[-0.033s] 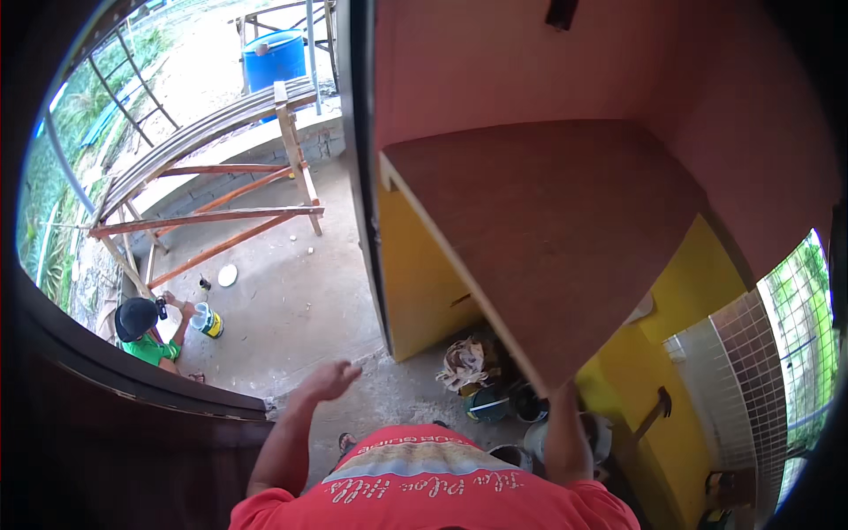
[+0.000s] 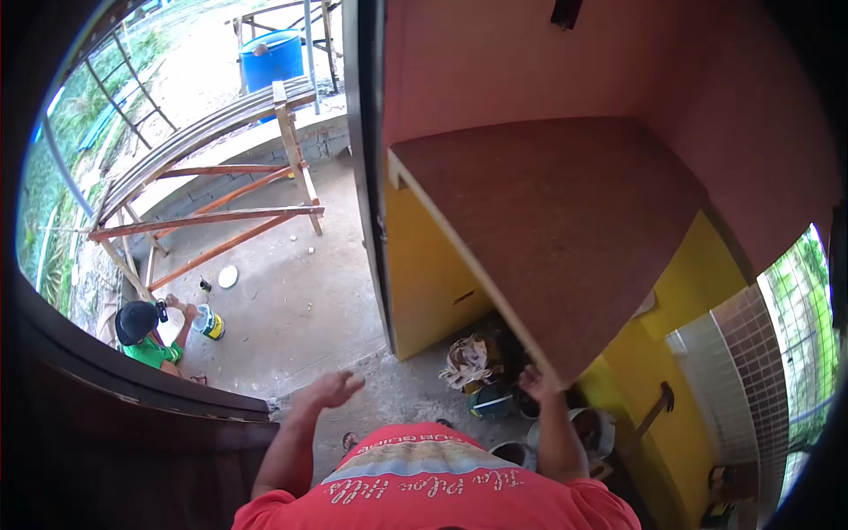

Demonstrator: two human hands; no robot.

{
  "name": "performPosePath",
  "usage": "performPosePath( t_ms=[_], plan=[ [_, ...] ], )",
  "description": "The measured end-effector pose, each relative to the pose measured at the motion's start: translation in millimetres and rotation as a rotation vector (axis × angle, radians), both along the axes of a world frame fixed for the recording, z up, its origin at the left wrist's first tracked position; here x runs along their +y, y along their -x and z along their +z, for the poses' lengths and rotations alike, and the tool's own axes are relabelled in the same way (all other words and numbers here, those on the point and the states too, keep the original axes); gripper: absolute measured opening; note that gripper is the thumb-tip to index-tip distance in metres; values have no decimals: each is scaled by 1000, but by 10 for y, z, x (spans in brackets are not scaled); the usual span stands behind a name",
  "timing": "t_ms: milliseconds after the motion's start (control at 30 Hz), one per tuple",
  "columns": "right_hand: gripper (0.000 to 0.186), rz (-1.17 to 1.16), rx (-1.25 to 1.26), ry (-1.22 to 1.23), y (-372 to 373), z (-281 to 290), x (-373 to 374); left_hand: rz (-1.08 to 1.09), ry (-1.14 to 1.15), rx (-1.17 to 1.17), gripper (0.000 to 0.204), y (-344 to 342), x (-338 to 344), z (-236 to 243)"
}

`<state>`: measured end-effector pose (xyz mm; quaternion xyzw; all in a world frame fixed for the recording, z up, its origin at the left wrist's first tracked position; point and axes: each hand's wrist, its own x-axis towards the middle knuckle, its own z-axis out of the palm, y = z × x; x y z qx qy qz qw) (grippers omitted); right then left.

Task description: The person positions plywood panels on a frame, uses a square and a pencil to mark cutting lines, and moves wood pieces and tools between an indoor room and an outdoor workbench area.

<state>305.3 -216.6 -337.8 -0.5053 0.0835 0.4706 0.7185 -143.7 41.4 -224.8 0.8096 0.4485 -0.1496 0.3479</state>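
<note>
My left hand (image 2: 336, 389) hangs in the air near the doorway, its fingers loosely curled in, with nothing seen in them. A large brown board (image 2: 565, 230) with a pale cut edge spans the corner on my right, like a shelf or tabletop. Beside the near corner of this board is my right hand (image 2: 537, 383), fingers bent; whether it touches the edge, or something small is in it, is too small to make out.
Buckets (image 2: 590, 428) and a crumpled cloth (image 2: 468, 360) lie under the board. A hammer (image 2: 655, 415) is by the yellow wall. Outside the dark door frame (image 2: 375, 230), a person in green (image 2: 146, 331) handles a bucket (image 2: 208, 321) near a wooden trestle (image 2: 212, 214); beyond it stands a blue barrel (image 2: 272, 60).
My right hand has come away from the underside of the board's near corner to its left side. My left hand's fingers have curled in more, and the hand has dropped slightly.
</note>
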Motion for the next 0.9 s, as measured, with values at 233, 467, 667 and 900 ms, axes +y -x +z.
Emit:
performPosePath(
  t_ms=[233, 467, 667, 900],
  plan=[
    [70, 402, 37, 480, 1932, -879, 605, -20, 235, 4, 54, 1497, 81, -858],
    [71, 621, -124, 575, 2814, -946, 1431, 181, 162, -139, 52, 2744, 343, -1214],
    [70, 811, -348, 588, 2940, -677, 1793, 359, 418, -242, 58, 2440, 579, -796],
    [68, 793, -342, 660, 3004, -846, 2452, 129, 396, -293, 53, 2298, 1358, -1193]
  ],
)
